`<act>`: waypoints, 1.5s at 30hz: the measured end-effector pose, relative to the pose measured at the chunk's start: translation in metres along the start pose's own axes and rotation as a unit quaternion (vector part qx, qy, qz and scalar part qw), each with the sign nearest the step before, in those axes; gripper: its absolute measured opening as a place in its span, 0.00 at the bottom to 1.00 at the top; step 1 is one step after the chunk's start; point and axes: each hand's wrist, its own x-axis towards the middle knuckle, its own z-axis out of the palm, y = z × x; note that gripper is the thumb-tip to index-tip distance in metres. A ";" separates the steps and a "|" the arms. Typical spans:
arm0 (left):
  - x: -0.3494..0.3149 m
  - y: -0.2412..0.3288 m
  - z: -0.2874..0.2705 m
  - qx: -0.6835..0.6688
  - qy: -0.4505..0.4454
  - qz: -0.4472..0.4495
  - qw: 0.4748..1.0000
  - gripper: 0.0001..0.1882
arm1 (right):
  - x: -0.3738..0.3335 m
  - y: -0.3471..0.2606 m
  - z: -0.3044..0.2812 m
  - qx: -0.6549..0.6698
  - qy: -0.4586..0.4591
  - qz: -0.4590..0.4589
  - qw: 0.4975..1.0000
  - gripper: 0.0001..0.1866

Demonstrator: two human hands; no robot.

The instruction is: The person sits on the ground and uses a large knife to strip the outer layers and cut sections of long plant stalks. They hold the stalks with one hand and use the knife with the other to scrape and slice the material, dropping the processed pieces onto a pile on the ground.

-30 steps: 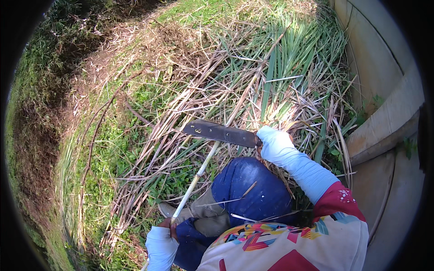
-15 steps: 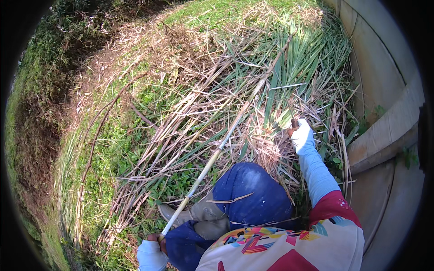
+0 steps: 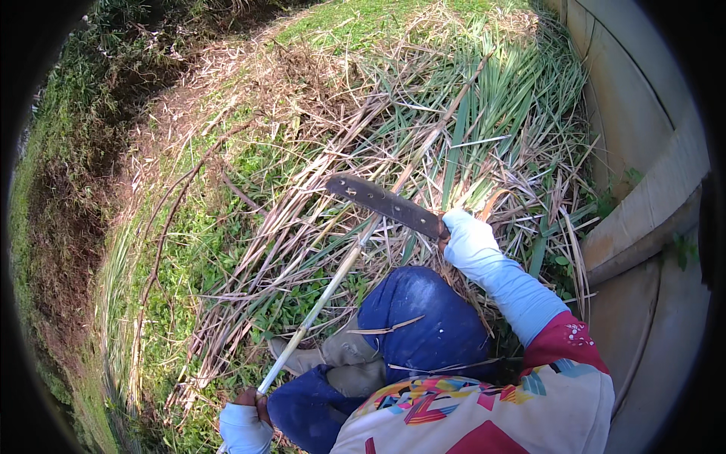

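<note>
My left hand [image 3: 248,418], in a pale blue sleeve that covers much of it, is wrapped around the near end of a long pale cane stalk [image 3: 330,289]. The stalk slants away to the upper right, over the cut stems. Its far end is brown and thin. In my right hand [image 3: 463,233], also partly covered by a pale blue sleeve, is the handle of a machete [image 3: 384,204]. Its broad, dark blade has several holes or light spots and points left. From above, it crosses over the stalk; whether they touch I cannot tell.
Dry stems and leaves [image 3: 302,197] lie in a heap before me, with long green leaves [image 3: 503,113] at its far right. A concrete wall [image 3: 635,151] with a slanting ledge [image 3: 643,227] rises on my right. A thin brown branch [image 3: 160,242] lies left; my bent knee [image 3: 423,318] is close by.
My right hand has come back toward me and left, bringing the machete blade sideways over the stalk. My left hand has shifted slightly left, still holding the stalk's near end.
</note>
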 end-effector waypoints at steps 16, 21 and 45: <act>0.034 0.012 0.035 0.006 0.061 0.059 0.996 0.06 | -0.067 -0.042 -0.006 0.074 0.005 -0.118 0.990 0.21; 0.050 0.022 0.031 -0.012 0.133 0.103 0.986 0.07 | -0.084 -0.070 0.006 0.030 -0.081 -0.229 0.970 0.18; -0.006 -0.030 0.048 -0.063 0.127 0.026 0.990 0.11 | -0.053 0.013 0.011 0.083 0.012 -0.013 0.996 0.17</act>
